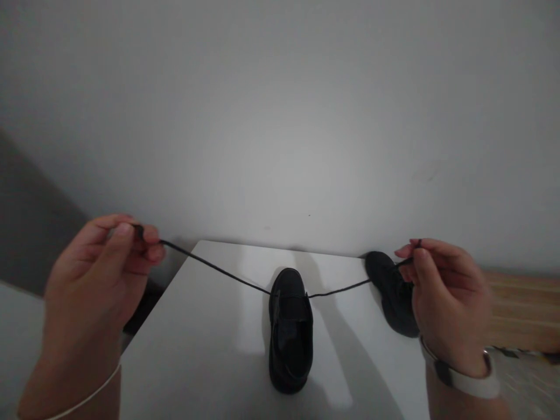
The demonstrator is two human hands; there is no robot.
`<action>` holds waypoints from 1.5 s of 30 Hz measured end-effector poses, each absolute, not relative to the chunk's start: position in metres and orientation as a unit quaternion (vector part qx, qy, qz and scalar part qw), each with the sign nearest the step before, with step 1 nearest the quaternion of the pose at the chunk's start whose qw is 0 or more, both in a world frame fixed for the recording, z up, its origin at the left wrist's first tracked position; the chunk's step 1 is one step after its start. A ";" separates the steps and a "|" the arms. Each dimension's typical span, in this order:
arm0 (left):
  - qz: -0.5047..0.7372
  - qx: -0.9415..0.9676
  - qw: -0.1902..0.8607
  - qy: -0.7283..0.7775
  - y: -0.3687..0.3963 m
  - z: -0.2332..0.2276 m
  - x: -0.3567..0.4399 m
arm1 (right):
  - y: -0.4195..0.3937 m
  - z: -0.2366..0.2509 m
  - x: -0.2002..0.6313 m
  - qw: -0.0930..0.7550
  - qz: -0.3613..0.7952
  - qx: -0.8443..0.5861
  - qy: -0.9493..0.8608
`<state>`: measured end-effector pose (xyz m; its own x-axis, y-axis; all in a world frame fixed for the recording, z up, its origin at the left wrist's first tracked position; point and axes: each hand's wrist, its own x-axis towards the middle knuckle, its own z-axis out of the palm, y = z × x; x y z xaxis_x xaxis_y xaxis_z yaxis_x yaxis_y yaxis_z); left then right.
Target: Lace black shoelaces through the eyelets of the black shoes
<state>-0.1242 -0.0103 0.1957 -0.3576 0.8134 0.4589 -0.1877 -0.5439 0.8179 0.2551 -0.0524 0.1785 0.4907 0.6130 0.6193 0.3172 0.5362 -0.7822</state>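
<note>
A black shoe point(286, 309) stands on the white table, its toe pointing away from me and its opening toward me. One dark shoelace point(214, 267) runs out of both sides of the shoe near the front. Off to the left, my left hand point(107, 262) pinches one stretch of the lace, which is pulled fairly straight. My right hand point(446, 291) pinches the other side of the lace between thumb and fingertips, raised above the table on the right. Behind that hand lies a second black shoe point(391, 294), partly hidden by it.
The white tabletop point(205, 350) reaches back to a plain grey wall point(280, 128). Past its right edge is a wooden surface point(525, 309). The second shoe sits at the table's back right, close to the wall.
</note>
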 end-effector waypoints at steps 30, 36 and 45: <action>0.597 0.686 0.369 0.193 -0.034 0.260 0.005 | -0.070 0.246 0.159 0.622 0.334 -0.280 -0.651; 0.576 0.683 0.395 0.216 -0.031 0.252 0.002 | -0.068 0.245 0.159 0.635 0.345 -0.271 -0.636; 0.537 0.717 0.369 0.247 -0.030 0.233 0.001 | -0.062 0.243 0.159 0.645 0.239 -0.298 -0.661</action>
<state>0.0015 -0.0303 0.2332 0.3019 0.7503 0.5881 -0.0420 -0.6059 0.7945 0.1588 -0.0624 0.2431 0.0111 0.7037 0.7104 0.0854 0.7072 -0.7018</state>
